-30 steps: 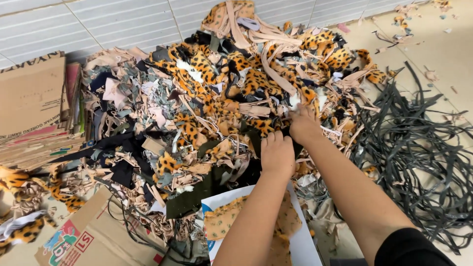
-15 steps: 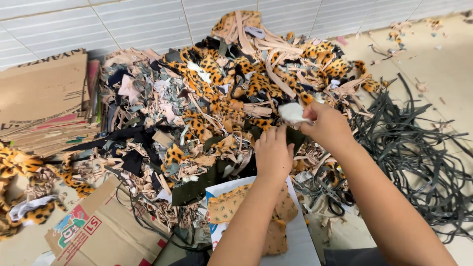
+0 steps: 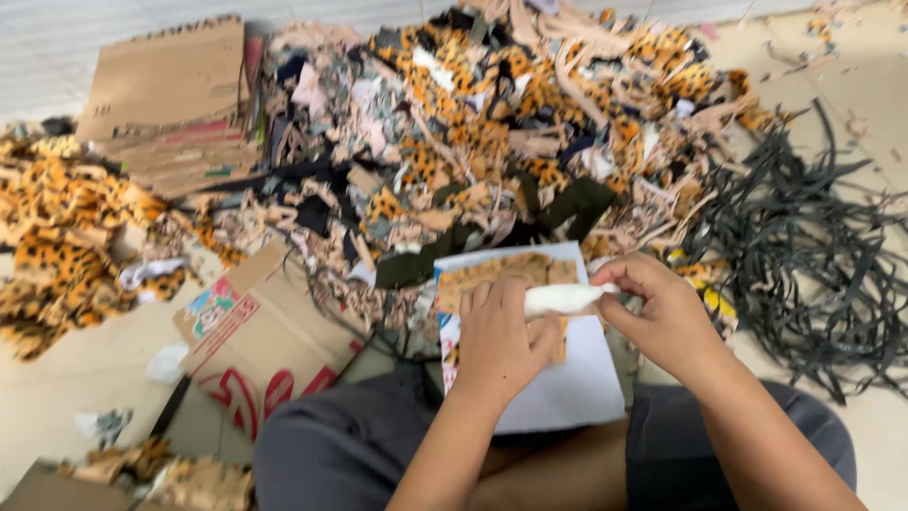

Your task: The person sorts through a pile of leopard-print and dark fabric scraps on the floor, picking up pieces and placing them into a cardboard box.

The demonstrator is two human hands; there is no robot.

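Both hands meet over a white board [image 3: 577, 383] that rests on my lap. My left hand [image 3: 497, 341] and my right hand [image 3: 662, 317] each pinch an end of a small white scrap [image 3: 565, 299] stretched between them. Leopard-print fabric pieces [image 3: 492, 273] lie on the far part of the board, just beyond my fingers. Beyond the board spreads a big pile of mixed scraps [image 3: 492, 132] in leopard print, black, beige and grey.
Tangled black strips [image 3: 813, 255] lie on the floor to the right. Flattened cardboard [image 3: 170, 95] leans at the back left, a printed carton flap [image 3: 255, 331] lies near my left knee, and a heap of leopard-print fabric [image 3: 66, 237] sits at far left.
My hands drew back from the scrap pile toward my lap, bringing the white scrap picked up by the right hand. Now both hands hold it over the board.
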